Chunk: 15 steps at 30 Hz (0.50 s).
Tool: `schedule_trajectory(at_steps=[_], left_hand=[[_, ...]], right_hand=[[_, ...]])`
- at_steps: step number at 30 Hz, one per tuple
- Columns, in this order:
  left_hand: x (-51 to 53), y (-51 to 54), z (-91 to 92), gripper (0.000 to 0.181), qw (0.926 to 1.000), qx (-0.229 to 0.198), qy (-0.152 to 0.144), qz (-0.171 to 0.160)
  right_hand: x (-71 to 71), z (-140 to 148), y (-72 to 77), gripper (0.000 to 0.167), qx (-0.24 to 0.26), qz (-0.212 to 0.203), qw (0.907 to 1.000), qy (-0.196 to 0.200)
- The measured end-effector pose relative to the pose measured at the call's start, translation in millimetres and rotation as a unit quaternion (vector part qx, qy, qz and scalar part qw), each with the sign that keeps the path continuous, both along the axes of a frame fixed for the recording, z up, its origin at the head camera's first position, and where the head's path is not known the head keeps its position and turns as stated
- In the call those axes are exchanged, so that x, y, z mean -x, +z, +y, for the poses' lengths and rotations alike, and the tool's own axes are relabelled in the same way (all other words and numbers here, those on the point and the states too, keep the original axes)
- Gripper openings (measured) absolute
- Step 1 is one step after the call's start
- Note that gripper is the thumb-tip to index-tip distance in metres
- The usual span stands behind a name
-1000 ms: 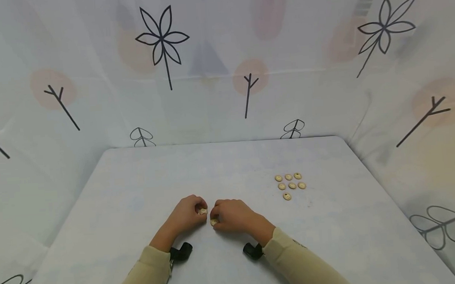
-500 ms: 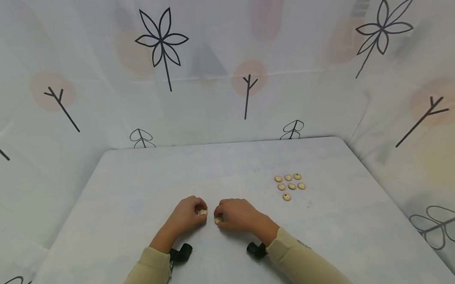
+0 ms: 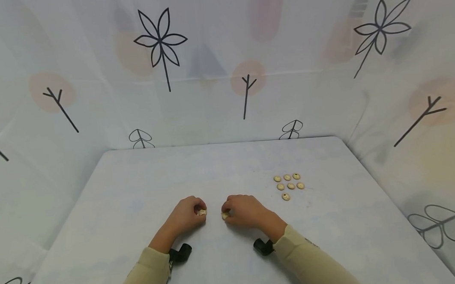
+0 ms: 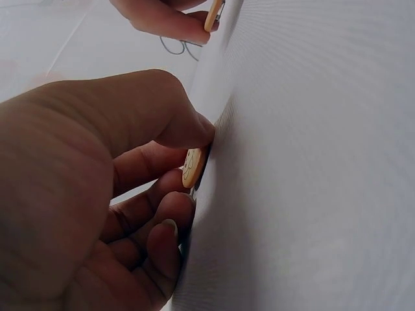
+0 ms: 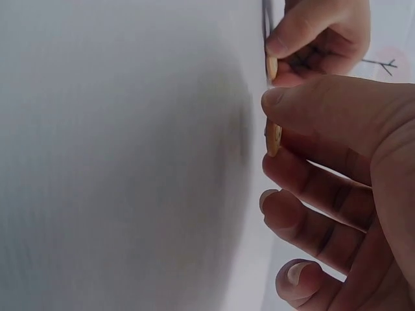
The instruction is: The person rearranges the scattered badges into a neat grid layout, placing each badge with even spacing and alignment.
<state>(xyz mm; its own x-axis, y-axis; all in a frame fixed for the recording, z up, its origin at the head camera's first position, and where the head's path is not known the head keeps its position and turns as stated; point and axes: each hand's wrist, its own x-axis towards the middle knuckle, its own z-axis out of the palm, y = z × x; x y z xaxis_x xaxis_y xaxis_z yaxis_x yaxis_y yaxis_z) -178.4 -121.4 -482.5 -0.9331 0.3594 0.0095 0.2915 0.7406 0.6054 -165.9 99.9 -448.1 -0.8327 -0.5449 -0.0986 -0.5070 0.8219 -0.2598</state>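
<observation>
My left hand point(image 3: 185, 213) stays near the middle of the table, its thumb and fingers pinching a small round wooden disc point(image 3: 202, 212). Seen from the left wrist, that disc point(image 4: 192, 167) has a line drawing on its pale face and a dark underside, and lies close against the table surface. A hand's width to the right, my right hand point(image 3: 247, 212) pinches a second wooden disc point(image 3: 225, 215) on edge between thumb and finger. In the right wrist view this disc point(image 5: 273, 137) is tight to the fingertips, with the other fingers loosely bent.
Several matching discs point(image 3: 290, 186) lie in loose rows on the white table point(image 3: 155, 171), right of centre. A printed cloth point(image 3: 210, 104) with line-drawn plants hangs behind and along both sides. Dark wrist cameras point(image 3: 182, 252) sit under each wrist.
My right hand has moved right and slightly away from me with its disc, widening the gap between the hands. The left hand has kept its place and its pinch.
</observation>
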Motion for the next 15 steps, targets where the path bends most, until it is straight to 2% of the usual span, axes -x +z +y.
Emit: schedule_trajectory(at_steps=[15], left_hand=[[1.2, -1.1, -0.5, 0.006, 1.0000, -0.002, -0.006, 0.000]], right_hand=[[6.4, 23.6, 1.0, 0.019, 0.000, 0.000, 0.9993, -0.037]])
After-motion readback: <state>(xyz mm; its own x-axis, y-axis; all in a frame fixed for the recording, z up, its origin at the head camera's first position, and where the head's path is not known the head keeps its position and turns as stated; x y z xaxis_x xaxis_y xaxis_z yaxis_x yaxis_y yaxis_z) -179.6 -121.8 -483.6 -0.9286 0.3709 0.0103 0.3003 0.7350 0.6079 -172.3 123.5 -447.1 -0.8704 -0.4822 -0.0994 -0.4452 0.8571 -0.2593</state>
